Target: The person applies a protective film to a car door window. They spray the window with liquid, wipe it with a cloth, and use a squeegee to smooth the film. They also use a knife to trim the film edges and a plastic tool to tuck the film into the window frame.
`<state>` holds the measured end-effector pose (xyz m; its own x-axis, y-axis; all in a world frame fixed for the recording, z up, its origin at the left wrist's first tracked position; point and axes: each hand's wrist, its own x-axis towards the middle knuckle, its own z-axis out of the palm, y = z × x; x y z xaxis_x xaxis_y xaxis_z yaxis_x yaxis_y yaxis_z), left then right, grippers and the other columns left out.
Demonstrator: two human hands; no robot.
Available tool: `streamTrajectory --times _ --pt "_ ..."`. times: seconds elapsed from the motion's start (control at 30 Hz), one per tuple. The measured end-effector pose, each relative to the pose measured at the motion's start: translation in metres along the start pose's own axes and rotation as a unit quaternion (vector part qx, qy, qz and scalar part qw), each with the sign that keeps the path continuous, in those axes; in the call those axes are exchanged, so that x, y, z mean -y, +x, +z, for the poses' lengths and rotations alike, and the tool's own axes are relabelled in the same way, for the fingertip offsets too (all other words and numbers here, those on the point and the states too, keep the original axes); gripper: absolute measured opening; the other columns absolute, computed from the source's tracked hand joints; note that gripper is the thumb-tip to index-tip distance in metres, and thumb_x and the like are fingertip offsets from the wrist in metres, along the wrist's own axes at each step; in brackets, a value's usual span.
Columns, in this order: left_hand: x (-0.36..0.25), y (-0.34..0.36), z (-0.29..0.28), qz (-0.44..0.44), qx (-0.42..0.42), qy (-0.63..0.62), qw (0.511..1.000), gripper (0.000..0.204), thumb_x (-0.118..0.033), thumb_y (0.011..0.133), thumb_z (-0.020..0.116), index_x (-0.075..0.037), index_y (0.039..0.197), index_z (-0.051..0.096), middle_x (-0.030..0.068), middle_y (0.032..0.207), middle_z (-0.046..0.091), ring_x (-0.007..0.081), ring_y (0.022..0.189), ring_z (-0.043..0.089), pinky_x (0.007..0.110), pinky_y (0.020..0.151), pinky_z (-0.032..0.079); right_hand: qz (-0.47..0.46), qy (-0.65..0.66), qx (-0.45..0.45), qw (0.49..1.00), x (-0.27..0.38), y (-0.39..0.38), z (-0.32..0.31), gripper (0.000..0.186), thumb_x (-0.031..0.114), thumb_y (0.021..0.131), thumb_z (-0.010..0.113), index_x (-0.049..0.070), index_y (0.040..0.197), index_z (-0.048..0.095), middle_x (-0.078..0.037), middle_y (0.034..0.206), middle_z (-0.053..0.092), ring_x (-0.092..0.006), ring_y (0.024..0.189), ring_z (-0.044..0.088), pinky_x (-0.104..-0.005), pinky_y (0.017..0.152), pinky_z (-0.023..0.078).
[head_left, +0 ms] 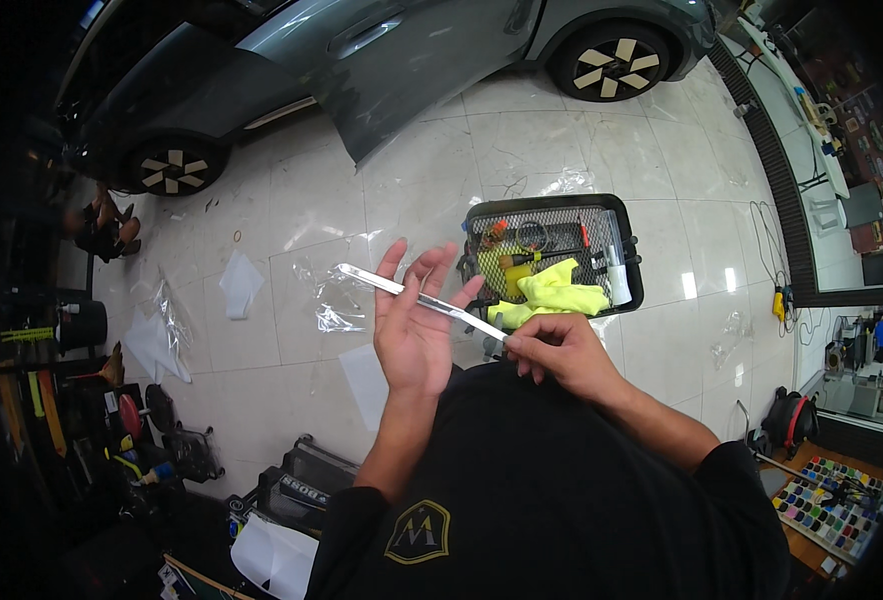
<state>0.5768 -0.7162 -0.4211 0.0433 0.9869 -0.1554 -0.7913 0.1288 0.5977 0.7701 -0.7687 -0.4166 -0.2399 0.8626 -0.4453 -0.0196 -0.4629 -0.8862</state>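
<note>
A slim silver cutter knife (439,304) slants in front of my chest, its far end up to the left. My left hand (415,335) is turned palm up beneath its middle, the thumb resting against it and the other fingers partly spread. At the near lower end, my right hand (565,350) pinches the knife between thumb and fingertips. Just beyond my hands, a black mesh-topped tool case (634,230) lies on the floor. On it are a bright yellow cloth (562,290), a brush (528,258) and a white bottle (618,277).
A grey car (442,50) with an open door (382,100) stands ahead. Clear plastic film (340,300) and white sheets (241,285) litter the tiled floor (302,210). Another person (109,225) crouches far left. A black rolling seat (307,480) stands near left.
</note>
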Motion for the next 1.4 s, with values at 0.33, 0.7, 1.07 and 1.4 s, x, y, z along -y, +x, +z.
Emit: streamTrajectory --times 0.33,0.7,1.07,1.4 --pt "0.01 -0.001 0.0 -0.014 0.011 -0.01 1.0 0.033 -0.011 0.103 0.045 -0.008 0.136 0.04 0.0189 0.126 0.053 0.0351 0.133 0.047 0.061 0.103 0.046 0.019 0.037 -0.023 0.999 0.0 -0.002 -0.002 0.019 0.019 0.097 0.066 0.001 0.093 0.068 -0.002 0.075 0.065 -0.0038 0.052 0.051 -0.019 0.045 0.037" --pt "0.029 -0.006 0.004 -0.03 0.031 -0.017 0.999 0.029 -0.01 0.103 0.045 -0.008 0.131 0.043 0.0187 0.123 0.055 0.0365 0.134 0.046 0.062 0.104 0.045 0.004 0.084 -0.002 0.996 -0.011 0.006 0.002 0.023 0.023 0.103 0.056 0.002 0.106 0.065 -0.001 0.081 0.064 -0.0055 0.061 0.053 -0.0214 0.053 0.043" --pt "0.048 -0.004 0.002 -0.036 0.072 0.007 0.997 0.02 -0.011 0.104 0.046 -0.008 0.123 0.049 0.0152 0.12 0.058 0.0338 0.131 0.05 0.057 0.109 0.041 -0.006 0.185 -0.028 0.982 -0.022 0.012 0.002 0.021 0.016 0.105 0.05 0.0 0.115 0.059 -0.004 0.089 0.063 -0.008 0.066 0.052 -0.0222 0.058 0.043" --pt "0.062 -0.002 0.003 -0.061 0.051 0.029 0.996 0.019 -0.01 0.104 0.048 -0.002 0.121 0.048 0.0163 0.12 0.06 0.0292 0.126 0.055 0.049 0.11 0.044 -0.098 0.125 -0.101 0.982 -0.022 0.016 -0.002 0.023 0.007 0.101 0.054 -0.002 0.122 0.052 -0.007 0.087 0.064 -0.0105 0.066 0.06 -0.0229 0.057 0.05"
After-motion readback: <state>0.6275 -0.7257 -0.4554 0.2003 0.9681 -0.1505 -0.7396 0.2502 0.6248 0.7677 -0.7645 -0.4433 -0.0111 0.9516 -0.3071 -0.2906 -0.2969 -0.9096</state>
